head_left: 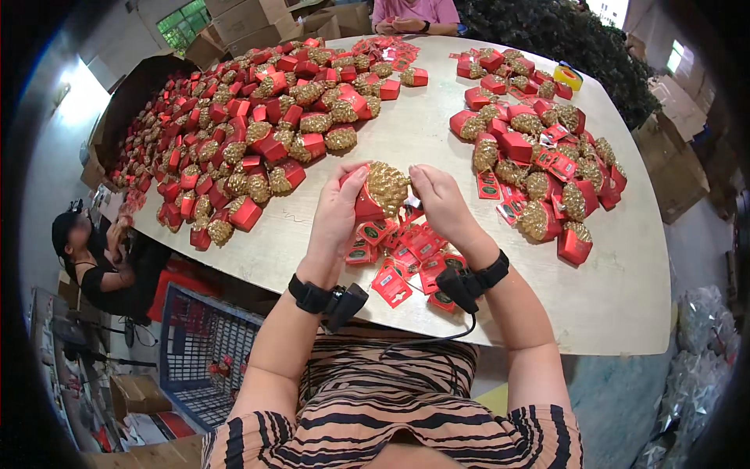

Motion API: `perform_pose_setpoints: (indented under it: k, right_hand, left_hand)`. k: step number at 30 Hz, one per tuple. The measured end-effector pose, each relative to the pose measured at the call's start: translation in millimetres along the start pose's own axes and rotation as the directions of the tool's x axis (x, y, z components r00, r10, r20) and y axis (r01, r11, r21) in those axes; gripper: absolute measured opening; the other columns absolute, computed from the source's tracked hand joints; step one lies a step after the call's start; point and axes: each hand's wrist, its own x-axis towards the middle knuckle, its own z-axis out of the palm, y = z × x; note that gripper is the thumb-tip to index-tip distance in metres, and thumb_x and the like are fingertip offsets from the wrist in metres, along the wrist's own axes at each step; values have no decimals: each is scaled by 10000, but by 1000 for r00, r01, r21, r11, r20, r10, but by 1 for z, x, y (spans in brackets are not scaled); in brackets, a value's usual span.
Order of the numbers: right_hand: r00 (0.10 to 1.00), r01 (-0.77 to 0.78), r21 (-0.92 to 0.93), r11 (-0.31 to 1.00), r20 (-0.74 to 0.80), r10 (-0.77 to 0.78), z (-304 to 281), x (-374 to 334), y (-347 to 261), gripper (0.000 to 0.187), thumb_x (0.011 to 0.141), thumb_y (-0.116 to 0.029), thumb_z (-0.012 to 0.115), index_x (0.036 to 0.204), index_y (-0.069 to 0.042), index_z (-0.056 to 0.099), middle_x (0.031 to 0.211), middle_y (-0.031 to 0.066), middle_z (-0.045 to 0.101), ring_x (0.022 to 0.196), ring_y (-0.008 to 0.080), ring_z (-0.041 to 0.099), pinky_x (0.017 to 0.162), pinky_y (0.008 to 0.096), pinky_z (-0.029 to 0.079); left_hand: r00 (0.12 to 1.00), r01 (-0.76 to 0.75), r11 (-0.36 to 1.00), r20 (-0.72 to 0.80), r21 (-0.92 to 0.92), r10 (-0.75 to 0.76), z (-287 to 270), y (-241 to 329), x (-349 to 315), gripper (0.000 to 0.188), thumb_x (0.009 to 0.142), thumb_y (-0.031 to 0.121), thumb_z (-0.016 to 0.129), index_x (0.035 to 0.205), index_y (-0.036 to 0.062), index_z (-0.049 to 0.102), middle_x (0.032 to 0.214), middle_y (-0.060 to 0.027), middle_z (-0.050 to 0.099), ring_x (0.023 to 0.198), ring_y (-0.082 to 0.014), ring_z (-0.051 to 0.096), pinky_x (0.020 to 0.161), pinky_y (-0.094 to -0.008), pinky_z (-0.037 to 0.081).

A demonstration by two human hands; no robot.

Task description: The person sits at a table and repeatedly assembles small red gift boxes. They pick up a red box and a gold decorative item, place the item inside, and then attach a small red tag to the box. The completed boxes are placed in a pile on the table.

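Over the near middle of the pale table (422, 117), my left hand (334, 215) is closed round a red and gold ornament (387, 187), shaped like a red carton topped with bumpy gold. The fingers of my right hand (444, 205) are pinched at the gold part's right edge. Whatever lies between those fingertips is too small to make out; a small whitish bit shows just below them. Under both hands lies a loose pile of red card tags (392, 283), some with dark oval prints. Each wrist wears a black strap with a small device.
A large heap of similar ornaments (269, 148) covers the table's left side. A smaller group (539, 187) with tags sits at right, near a yellow tape dispenser (568, 76). Below left stands a blue plastic crate (205, 344). Two people are at the table, one far, one left.
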Motion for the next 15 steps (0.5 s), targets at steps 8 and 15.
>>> perform_pose_setpoints:
  k: [8, 15]
  right_hand:
    - [996, 85, 42, 995, -38, -84, -1, 3, 15, 314, 945, -212, 400, 816, 56, 502, 649, 179, 485, 606, 249, 480, 605, 366, 402]
    - [941, 137, -350, 927, -246, -232, -76, 18, 33, 319, 928, -231, 429, 810, 51, 519, 699, 127, 534, 701, 198, 533, 668, 349, 415]
  left_hand:
    - [995, -74, 986, -59, 151, 84, 10, -12, 4, 283, 944, 237, 445, 1133, 26, 457, 1001, -102, 580, 883, -163, 616, 668, -296, 553]
    - [999, 28, 911, -31, 412, -16, -9, -12, 18, 465, 934, 343, 467, 1278, 37, 400, 978, -84, 562, 816, -132, 561, 731, -283, 489]
